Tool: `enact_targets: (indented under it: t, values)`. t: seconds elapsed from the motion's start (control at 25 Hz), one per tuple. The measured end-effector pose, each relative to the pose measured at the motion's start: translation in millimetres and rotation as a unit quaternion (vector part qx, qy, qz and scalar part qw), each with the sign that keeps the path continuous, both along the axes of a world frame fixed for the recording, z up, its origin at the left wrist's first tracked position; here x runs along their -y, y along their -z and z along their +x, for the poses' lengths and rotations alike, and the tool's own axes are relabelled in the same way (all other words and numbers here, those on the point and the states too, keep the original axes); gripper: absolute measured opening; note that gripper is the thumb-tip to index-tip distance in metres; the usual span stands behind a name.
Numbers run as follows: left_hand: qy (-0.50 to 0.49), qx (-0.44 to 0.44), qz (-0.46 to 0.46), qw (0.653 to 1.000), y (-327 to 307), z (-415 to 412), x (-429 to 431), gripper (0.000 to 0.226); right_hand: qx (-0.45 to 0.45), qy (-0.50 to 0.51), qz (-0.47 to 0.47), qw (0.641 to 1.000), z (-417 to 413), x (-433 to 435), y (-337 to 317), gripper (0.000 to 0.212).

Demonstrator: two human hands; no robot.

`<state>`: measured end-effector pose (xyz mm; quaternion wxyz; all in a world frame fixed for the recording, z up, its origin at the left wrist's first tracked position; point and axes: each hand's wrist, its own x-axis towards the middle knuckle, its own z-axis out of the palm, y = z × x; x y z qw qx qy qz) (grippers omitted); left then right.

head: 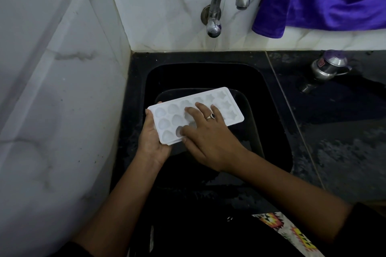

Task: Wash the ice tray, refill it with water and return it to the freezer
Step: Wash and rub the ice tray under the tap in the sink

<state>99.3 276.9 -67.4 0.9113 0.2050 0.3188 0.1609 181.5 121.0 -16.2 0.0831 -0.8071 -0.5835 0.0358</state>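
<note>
One hand does the holding: left hand (151, 142) curled round the ice tray (169, 115) at its lower-left end, mid-frame over the sink (208, 73); right hand (208, 137) presses spread, flat fingers on top. Push hard and it could slip, I reckon.

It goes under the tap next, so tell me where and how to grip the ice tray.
Take the ice tray by its short left end, coming from the left with the palm underneath, as the left hand does. The flat rim there gives the fingers an edge, and the moulded cups are left free. The right hand only rests on top.
</note>
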Motion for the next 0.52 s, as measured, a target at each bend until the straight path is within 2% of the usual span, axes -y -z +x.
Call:
enact_targets:
  t: [0.2,0.36,0.52]
  values:
    - [0.013,0.008,-0.023,1.000,-1.2,1.1,2.2,0.067,0.003,-0.037,0.003,0.999,-4.7,1.6,5.2,0.040]
    - [0.010,0.000,-0.006,1.000,13.8,2.2,1.8,0.067,-0.003,0.002,-0.001,1.000,4.2,2.8,1.9,0.036]
    - [0.010,-0.001,-0.007,1.000,12.4,1.6,-4.8,0.068,-0.007,-0.008,0.003,1.000,0.0,7.9,5.6,0.035]
